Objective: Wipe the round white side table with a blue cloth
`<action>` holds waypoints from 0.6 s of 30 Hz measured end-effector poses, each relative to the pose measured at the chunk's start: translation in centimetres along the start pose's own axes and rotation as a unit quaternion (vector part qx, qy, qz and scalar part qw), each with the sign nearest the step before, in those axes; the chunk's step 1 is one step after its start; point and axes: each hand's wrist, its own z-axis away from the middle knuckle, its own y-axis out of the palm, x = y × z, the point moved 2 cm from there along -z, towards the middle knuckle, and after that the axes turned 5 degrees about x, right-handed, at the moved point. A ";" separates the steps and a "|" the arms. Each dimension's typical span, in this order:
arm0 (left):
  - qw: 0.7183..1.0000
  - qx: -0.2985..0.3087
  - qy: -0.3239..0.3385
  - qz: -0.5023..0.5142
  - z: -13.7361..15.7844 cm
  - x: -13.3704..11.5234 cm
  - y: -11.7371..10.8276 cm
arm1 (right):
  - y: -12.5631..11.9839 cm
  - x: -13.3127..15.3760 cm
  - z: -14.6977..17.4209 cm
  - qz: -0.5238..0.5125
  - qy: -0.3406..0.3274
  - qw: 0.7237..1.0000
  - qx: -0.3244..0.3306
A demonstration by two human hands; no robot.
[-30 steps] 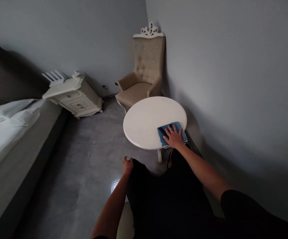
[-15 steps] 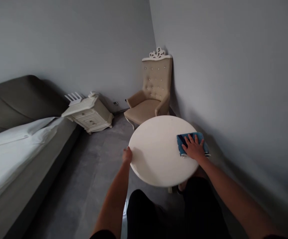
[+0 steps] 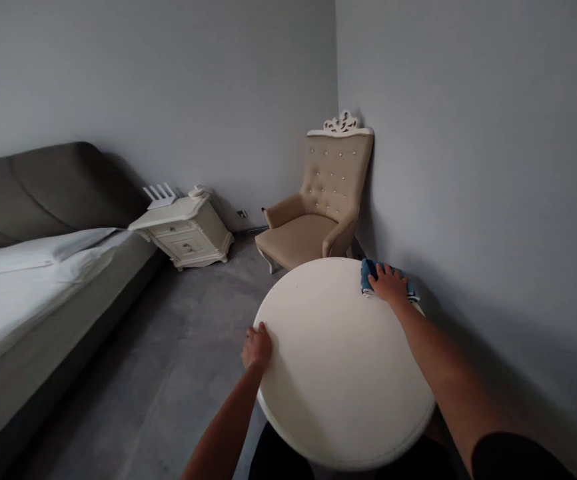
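Resting right hand (image 3: 389,285) on folded blue cloth (image 3: 366,275): palm down, fingers spread. Cloth at far-right edge of round white table (image 3: 338,373), lapping over a bit of rim there. Gripping left rim of table with left hand (image 3: 257,345), fingers curled in; fingertips hidden by edge, can't tell how far under.

Surface: smooth, plain white top running between both hands and down to near rim; faint shadow at near left. Dim, gray room. Just beyond far rim, tan buttoned chair (image 3: 336,180) in the corner. Far left, white nightstand (image 3: 188,227) with router (image 3: 162,195) on top. Left, bed (image 3: 68,330) with white bedding.

Edges: near rim right over dark trousers (image 3: 274,457). Right side tight, wall (image 3: 508,167) close alongside. More room at left: wide strip of gray floor (image 3: 183,353) between bed and table.
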 end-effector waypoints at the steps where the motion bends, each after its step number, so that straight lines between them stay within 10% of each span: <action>1: 1.000 -0.001 -0.001 0.003 0.2 -0.1 -0.1 | -0.2 0.2 0.0 0.000 0.004 1.000 0.005; 7: 0.999 0.013 -0.002 0.030 1.1 -0.5 -0.7 | -0.3 -0.3 6.9 0.048 -0.004 0.999 0.012; 18: 0.999 0.003 0.016 0.050 1.8 -0.9 -1.0 | 3.9 -1.6 35.5 0.128 -0.080 0.988 0.042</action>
